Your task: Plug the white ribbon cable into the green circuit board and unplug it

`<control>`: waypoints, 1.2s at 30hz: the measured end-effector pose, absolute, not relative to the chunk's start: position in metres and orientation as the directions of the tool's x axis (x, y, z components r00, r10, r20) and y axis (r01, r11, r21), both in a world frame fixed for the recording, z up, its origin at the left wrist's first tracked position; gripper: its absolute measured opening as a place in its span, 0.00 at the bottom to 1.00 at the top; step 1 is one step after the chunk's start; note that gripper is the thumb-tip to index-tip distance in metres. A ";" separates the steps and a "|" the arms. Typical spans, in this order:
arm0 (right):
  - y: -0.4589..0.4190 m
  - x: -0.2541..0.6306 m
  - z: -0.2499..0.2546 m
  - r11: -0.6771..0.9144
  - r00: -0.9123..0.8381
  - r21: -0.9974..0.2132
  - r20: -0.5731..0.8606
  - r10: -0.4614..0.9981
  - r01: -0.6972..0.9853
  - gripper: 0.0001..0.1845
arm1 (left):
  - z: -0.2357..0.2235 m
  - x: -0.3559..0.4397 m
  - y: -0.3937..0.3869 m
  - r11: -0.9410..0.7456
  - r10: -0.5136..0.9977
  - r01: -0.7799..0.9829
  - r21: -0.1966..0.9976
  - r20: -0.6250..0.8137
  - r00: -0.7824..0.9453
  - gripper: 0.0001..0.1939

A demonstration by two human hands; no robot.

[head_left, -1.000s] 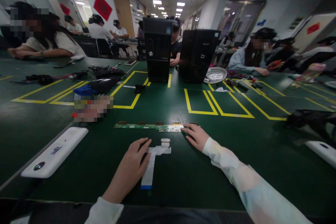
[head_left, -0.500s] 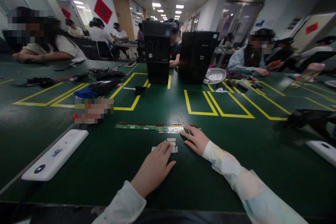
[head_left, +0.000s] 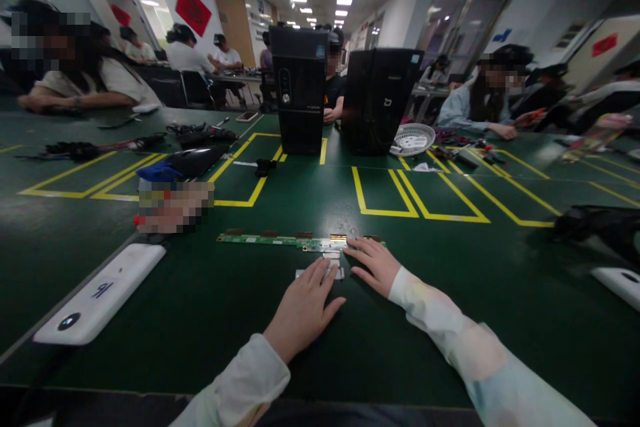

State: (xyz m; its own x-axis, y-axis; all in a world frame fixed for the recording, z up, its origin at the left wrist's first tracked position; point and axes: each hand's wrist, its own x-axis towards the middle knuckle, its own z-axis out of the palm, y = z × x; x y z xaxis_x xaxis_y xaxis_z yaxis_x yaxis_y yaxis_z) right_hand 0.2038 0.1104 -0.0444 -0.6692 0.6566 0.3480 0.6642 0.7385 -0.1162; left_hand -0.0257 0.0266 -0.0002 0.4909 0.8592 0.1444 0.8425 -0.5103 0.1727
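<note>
A long, narrow green circuit board (head_left: 273, 240) lies flat across the green table, with brown strips along its far edge. My right hand (head_left: 375, 265) rests at its right part, fingers spread, the fingertips touching the board and covering some of it. Nearer to me, my left hand (head_left: 306, 303) lies with outstretched fingers on a small whitish flat piece with a connector end (head_left: 341, 273). Most of that piece is hidden under the fingers. Its far end meets or nearly meets the board's near edge; I cannot tell whether they are joined.
Two black computer towers (head_left: 300, 93) stand at the back. A white power bank-like device (head_left: 103, 293) lies on the left, cables and a dark-blue bundle (head_left: 160, 172) beyond it. A white basket (head_left: 414, 139) sits back right. Other people sit around.
My left hand has slid forward and slightly right with the whitish piece, bringing it up to the board. My right hand has stayed at the board. The camera view has shifted slightly.
</note>
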 end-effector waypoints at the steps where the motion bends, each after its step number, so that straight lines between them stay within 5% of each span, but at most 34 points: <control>1: 0.110 0.204 -0.044 0.739 -0.669 -0.117 0.349 0.656 0.663 0.23 | -0.001 -0.026 0.027 -0.511 0.859 0.842 0.175 0.144 0.491 0.29; 36: 0.105 0.203 -0.030 0.741 -0.686 -0.157 0.293 0.666 0.653 0.24 | -0.010 -0.004 0.033 -0.430 0.900 0.883 0.189 0.175 0.400 0.28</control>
